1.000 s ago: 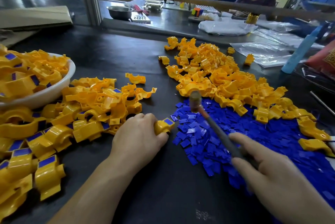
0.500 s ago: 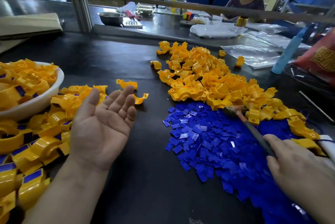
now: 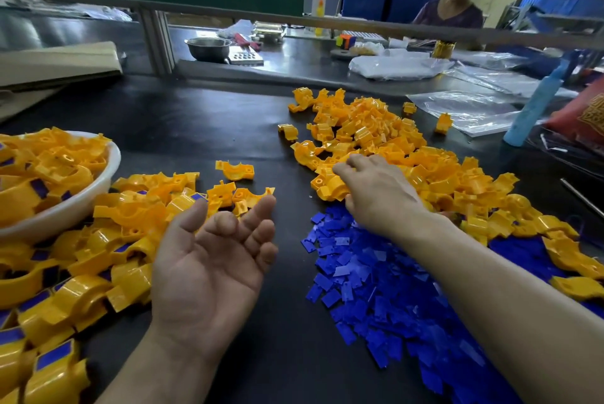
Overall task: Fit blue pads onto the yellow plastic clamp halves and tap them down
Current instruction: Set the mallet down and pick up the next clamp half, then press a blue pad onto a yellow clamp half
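Note:
My left hand (image 3: 212, 266) lies palm up over the black table, fingers relaxed, holding nothing. My right hand (image 3: 379, 194) reaches into the big pile of bare yellow clamp halves (image 3: 376, 139), its fingers and thumb curled round one yellow clamp half (image 3: 327, 186) at the pile's near edge. A heap of loose blue pads (image 3: 366, 279) spreads under my right forearm. Clamp halves fitted with blue pads (image 3: 98, 256) are piled at the left, and more fill a white bowl (image 3: 98, 188). The hammer is not clearly in view.
A blue bottle (image 3: 532, 109), clear plastic bags (image 3: 467, 109) and a red bag (image 3: 581, 113) sit at the far right. A metal rod (image 3: 581, 197) lies at the right edge. Cardboard (image 3: 58, 64) is back left. A person (image 3: 454, 8) sits beyond the rail.
My left hand let go of the padded clamp half and turned palm up. My right hand no longer holds the hammer and has moved forward onto the yellow pile.

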### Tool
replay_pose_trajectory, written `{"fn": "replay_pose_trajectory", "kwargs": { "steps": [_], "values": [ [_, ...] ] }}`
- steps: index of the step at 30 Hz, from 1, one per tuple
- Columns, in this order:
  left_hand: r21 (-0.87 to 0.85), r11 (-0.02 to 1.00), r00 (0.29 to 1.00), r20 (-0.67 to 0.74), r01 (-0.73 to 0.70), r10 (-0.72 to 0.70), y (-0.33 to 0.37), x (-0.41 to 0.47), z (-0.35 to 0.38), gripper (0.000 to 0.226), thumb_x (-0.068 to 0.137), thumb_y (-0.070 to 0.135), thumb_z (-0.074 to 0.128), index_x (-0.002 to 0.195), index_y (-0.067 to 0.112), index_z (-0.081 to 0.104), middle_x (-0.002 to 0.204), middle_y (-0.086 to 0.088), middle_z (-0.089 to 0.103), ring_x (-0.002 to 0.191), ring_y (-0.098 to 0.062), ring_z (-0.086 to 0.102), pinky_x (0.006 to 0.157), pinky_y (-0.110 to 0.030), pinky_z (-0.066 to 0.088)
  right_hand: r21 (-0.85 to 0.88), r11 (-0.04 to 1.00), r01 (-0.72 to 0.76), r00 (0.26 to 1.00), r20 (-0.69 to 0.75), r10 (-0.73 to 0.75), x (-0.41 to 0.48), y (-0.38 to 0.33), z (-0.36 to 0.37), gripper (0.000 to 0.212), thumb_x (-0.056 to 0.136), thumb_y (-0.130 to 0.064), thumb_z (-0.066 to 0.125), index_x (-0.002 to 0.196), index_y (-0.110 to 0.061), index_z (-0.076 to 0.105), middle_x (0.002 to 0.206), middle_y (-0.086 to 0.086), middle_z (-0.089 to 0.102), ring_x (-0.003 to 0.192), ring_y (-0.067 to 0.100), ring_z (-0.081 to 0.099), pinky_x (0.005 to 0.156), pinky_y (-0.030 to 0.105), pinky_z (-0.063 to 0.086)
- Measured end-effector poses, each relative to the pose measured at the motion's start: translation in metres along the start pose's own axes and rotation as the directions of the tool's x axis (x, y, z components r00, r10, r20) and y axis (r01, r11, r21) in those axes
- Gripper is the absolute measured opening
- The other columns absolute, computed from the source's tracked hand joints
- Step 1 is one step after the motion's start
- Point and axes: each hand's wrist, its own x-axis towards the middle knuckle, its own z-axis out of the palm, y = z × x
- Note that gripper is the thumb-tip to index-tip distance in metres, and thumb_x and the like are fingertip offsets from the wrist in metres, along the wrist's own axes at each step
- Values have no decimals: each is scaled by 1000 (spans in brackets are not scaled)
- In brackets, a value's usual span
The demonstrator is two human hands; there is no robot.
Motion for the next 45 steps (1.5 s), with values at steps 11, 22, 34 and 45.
{"fn": "replay_pose_trajectory", "kwargs": {
  "steps": [11, 22, 34, 45],
  "values": [
    [227, 965, 991, -26, 134, -131, -13, -1, 5, 35, 75, 48, 60, 61, 17, 67, 91, -13, 74, 66, -18, 67, 52, -28, 53, -110, 988, 107, 994, -25, -111, 3, 6, 11, 25, 91, -26, 54, 115, -22, 59, 111, 4, 57, 100, 24, 51, 80, 39, 44],
    [591, 717, 886, 7, 370, -463, -32, -9, 13, 57, 80, 58, 58, 114, 14, 72, 98, -14, 71, 82, -21, 68, 68, -32, 52, 353, 828, 436, 895, -71, -441, -115, -37, -65, 44, 90, -16, 54, 132, -24, 44, 132, -5, 50, 121, 10, 45, 101, 20, 39],
    [567, 775, 956, -89, 280, -280, -29, -2, 8, 46, 68, 21, 61, 113, 13, 64, 94, -11, 77, 77, -17, 73, 70, -36, 47, 122, 978, -171, 978, 145, 153, -138, -25, -57, 55, 90, -57, 44, 138, -36, 27, 110, -9, 55, 100, 15, 55, 67, 27, 43],
    [561, 786, 961, -68, 260, -270, -33, -1, 5, 37, 68, 13, 68, 105, 10, 68, 94, -15, 76, 74, -22, 73, 55, -29, 59, 109, 956, -271, 939, 250, 237, -137, -16, -21, 20, 96, -44, 39, 103, -30, 53, 91, -8, 62, 84, 19, 61, 68, 38, 53]
  ]
}}
